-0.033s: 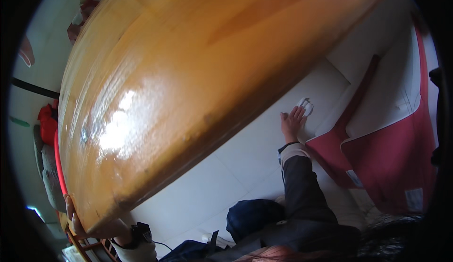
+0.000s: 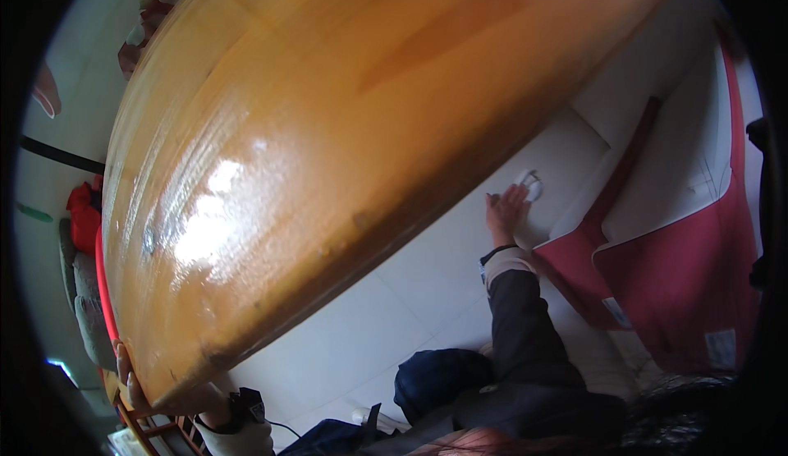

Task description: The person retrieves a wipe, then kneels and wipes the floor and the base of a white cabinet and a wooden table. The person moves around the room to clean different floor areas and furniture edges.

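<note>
A large glossy orange-brown wooden board (image 2: 328, 152) fills the upper left, its lower edge slanting up to the right. At its lower-left corner my left hand (image 2: 193, 400) is closed round the edge, fingertips showing along the outer side and the palm partly hidden by the board. Beyond the board's lower edge, my right arm reaches out over the pale tiled floor. There my right hand (image 2: 506, 211) has its fingers stretched out. Its fingertips meet or overlap a small white looped object (image 2: 532, 186) whose kind I cannot make out.
Two red panels with white inner faces, the nearer red panel (image 2: 681, 284) among them, stand at the right. Pale floor tiles (image 2: 386, 292) show below the board. A red item (image 2: 82, 218) and grey cushion-like things (image 2: 86, 292) lie at the left. A wooden slatted frame (image 2: 156, 431) is below my left hand.
My right hand has shifted very slightly toward me and left. The board and my left hand look the same.
</note>
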The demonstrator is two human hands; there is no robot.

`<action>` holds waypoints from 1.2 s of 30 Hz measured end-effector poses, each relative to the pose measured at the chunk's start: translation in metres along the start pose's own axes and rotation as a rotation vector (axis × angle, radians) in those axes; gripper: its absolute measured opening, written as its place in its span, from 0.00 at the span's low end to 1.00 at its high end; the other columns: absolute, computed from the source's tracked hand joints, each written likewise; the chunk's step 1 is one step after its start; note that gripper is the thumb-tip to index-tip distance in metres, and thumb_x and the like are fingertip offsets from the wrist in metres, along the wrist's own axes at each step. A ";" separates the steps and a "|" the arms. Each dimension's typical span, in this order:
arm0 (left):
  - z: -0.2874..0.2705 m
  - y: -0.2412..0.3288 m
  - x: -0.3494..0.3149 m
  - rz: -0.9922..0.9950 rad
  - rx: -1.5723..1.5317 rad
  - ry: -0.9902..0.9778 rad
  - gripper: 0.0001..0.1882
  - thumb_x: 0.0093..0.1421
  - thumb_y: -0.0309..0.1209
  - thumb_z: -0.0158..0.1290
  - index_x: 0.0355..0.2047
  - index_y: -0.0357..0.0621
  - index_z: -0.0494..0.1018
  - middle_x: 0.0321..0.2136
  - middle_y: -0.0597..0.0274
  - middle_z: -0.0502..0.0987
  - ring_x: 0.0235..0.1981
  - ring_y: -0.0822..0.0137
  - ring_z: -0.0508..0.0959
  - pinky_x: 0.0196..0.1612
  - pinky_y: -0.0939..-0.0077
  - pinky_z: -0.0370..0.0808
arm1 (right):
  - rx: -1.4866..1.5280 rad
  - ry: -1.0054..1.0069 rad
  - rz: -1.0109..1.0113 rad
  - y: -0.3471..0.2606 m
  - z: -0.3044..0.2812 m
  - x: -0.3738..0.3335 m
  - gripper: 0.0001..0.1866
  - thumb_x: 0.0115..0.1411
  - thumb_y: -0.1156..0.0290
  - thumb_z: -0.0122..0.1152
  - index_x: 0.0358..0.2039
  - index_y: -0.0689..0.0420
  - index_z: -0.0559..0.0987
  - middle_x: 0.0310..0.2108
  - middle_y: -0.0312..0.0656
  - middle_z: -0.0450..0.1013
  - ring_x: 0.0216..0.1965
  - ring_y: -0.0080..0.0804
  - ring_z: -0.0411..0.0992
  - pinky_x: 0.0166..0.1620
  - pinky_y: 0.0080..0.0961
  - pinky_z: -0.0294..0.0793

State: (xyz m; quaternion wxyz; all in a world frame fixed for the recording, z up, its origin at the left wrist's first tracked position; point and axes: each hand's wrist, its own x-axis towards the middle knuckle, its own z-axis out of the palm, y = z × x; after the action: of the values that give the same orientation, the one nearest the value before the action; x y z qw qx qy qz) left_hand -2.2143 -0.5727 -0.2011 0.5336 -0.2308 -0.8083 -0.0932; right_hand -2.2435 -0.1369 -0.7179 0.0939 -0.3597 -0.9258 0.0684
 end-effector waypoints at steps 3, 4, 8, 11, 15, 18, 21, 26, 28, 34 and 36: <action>0.003 0.000 -0.003 -0.003 -0.008 0.005 0.26 0.61 0.47 0.47 0.47 0.40 0.55 0.52 0.43 0.65 0.50 0.46 0.71 0.53 0.51 0.70 | 0.345 -0.410 -0.228 -0.042 0.013 0.016 0.44 0.53 0.40 0.51 0.60 0.62 0.59 0.64 0.50 0.51 0.67 0.43 0.43 0.64 0.48 0.38; 0.002 0.001 -0.003 -0.010 -0.007 0.007 0.26 0.61 0.48 0.47 0.47 0.40 0.55 0.52 0.43 0.65 0.50 0.46 0.71 0.53 0.51 0.70 | 0.140 -0.228 -0.419 -0.063 0.015 -0.003 0.44 0.53 0.39 0.50 0.60 0.60 0.60 0.64 0.48 0.52 0.67 0.42 0.42 0.65 0.48 0.36; -0.001 -0.001 -0.003 -0.016 -0.016 0.011 0.27 0.62 0.49 0.46 0.47 0.38 0.56 0.52 0.42 0.65 0.49 0.46 0.71 0.52 0.51 0.71 | -0.056 -0.341 -0.852 -0.074 -0.011 -0.087 0.43 0.56 0.35 0.39 0.62 0.55 0.57 0.66 0.44 0.48 0.67 0.39 0.41 0.66 0.47 0.34; -0.002 -0.002 -0.005 -0.015 -0.021 0.015 0.28 0.62 0.51 0.45 0.47 0.37 0.56 0.52 0.42 0.65 0.49 0.46 0.72 0.52 0.52 0.71 | 0.064 -0.367 -0.921 -0.025 -0.043 -0.131 0.42 0.56 0.39 0.44 0.61 0.58 0.58 0.65 0.46 0.49 0.67 0.40 0.43 0.65 0.46 0.38; 0.000 -0.003 -0.007 -0.019 -0.010 0.023 0.27 0.62 0.49 0.45 0.47 0.38 0.56 0.51 0.42 0.65 0.49 0.47 0.71 0.52 0.52 0.71 | 0.021 -0.242 -0.368 0.032 -0.048 -0.104 0.38 0.57 0.45 0.48 0.60 0.60 0.60 0.64 0.51 0.50 0.66 0.46 0.45 0.64 0.52 0.40; 0.004 -0.001 -0.006 -0.023 -0.006 0.032 0.26 0.62 0.48 0.46 0.47 0.38 0.56 0.51 0.43 0.65 0.49 0.47 0.71 0.52 0.52 0.71 | -0.028 -0.042 0.112 0.030 -0.026 -0.043 0.36 0.58 0.46 0.46 0.61 0.56 0.59 0.64 0.53 0.48 0.66 0.50 0.43 0.64 0.54 0.37; 0.006 0.004 -0.005 -0.010 0.000 0.037 0.25 0.62 0.47 0.46 0.47 0.38 0.56 0.51 0.43 0.66 0.49 0.47 0.71 0.52 0.52 0.71 | 0.067 0.037 0.088 -0.014 -0.002 0.013 0.35 0.58 0.45 0.46 0.59 0.55 0.62 0.64 0.50 0.51 0.66 0.50 0.43 0.64 0.54 0.37; 0.006 0.006 -0.005 -0.006 -0.005 0.045 0.24 0.62 0.45 0.46 0.47 0.39 0.56 0.50 0.44 0.66 0.49 0.48 0.71 0.52 0.51 0.72 | 0.169 -0.226 -0.310 -0.087 0.027 0.053 0.32 0.58 0.44 0.46 0.56 0.51 0.66 0.61 0.43 0.56 0.64 0.42 0.47 0.64 0.53 0.38; 0.005 0.005 -0.005 -0.009 0.000 0.045 0.23 0.62 0.44 0.46 0.47 0.39 0.56 0.50 0.44 0.66 0.49 0.48 0.71 0.52 0.51 0.72 | 0.133 -0.233 -0.476 -0.099 0.032 0.032 0.31 0.57 0.43 0.47 0.55 0.51 0.67 0.61 0.40 0.56 0.64 0.40 0.48 0.64 0.53 0.38; 0.004 0.002 -0.007 -0.013 0.024 0.066 0.22 0.62 0.42 0.47 0.47 0.40 0.56 0.50 0.44 0.67 0.50 0.48 0.71 0.52 0.51 0.72 | 0.242 -0.353 -0.814 -0.039 -0.015 -0.102 0.33 0.59 0.46 0.47 0.60 0.51 0.61 0.65 0.38 0.50 0.67 0.37 0.43 0.66 0.47 0.36; 0.007 -0.001 -0.008 -0.014 0.023 0.072 0.21 0.62 0.41 0.47 0.47 0.40 0.56 0.50 0.45 0.67 0.50 0.48 0.71 0.52 0.51 0.72 | 0.184 -0.432 -0.898 -0.008 -0.037 -0.150 0.28 0.61 0.55 0.46 0.60 0.54 0.62 0.65 0.37 0.50 0.67 0.34 0.44 0.67 0.40 0.38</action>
State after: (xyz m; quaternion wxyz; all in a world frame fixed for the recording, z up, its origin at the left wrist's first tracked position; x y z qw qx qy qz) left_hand -2.2181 -0.5727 -0.2114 0.5641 -0.2157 -0.7912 -0.0960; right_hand -2.1320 -0.2422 -0.6991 -0.0483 0.1061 -0.9775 0.1756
